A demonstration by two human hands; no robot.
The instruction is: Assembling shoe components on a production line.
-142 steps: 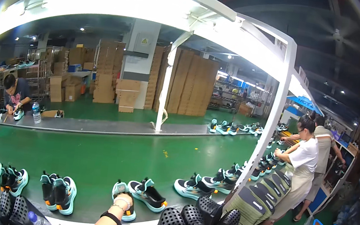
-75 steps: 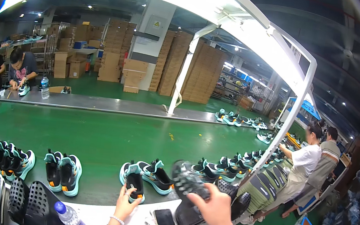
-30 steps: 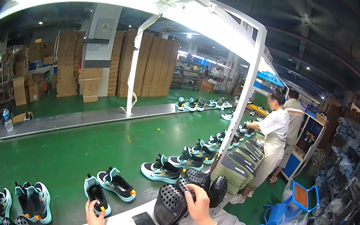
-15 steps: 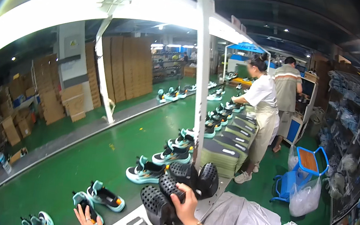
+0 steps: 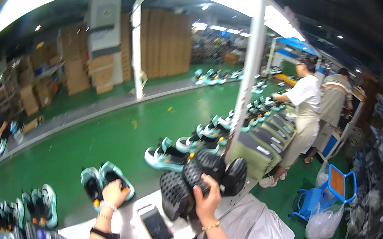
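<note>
A pair of black and teal sneakers stands at the near side of the green conveyor belt. My left hand [image 5: 114, 193] is closed at the right-hand sneaker [image 5: 111, 172], its fingertips partly hidden against the upper. Beside it is the other sneaker [image 5: 90, 184], apart from my fingers. My right hand [image 5: 206, 199] curls round a black, hole-covered shoe-shaped form [image 5: 191, 172]. Around that lie more such black forms [image 5: 174, 195], bunched by the white post. Between my hands a phone [image 5: 157, 226] with a dark screen rests on the white work surface.
More teal sneakers [image 5: 163, 156] line the green belt [image 5: 104, 130] toward the far right. Stacked green-grey pads [image 5: 250, 150] sit by the white post [image 5: 248, 78]. White sheeting [image 5: 260, 223] drapes at right, near a blue stool [image 5: 308, 198]. Two people [image 5: 305, 105] stand beyond.
My left hand has shifted from the left sneaker to the right one and closed at it. My right hand stays on the black form. The view has swung left.
</note>
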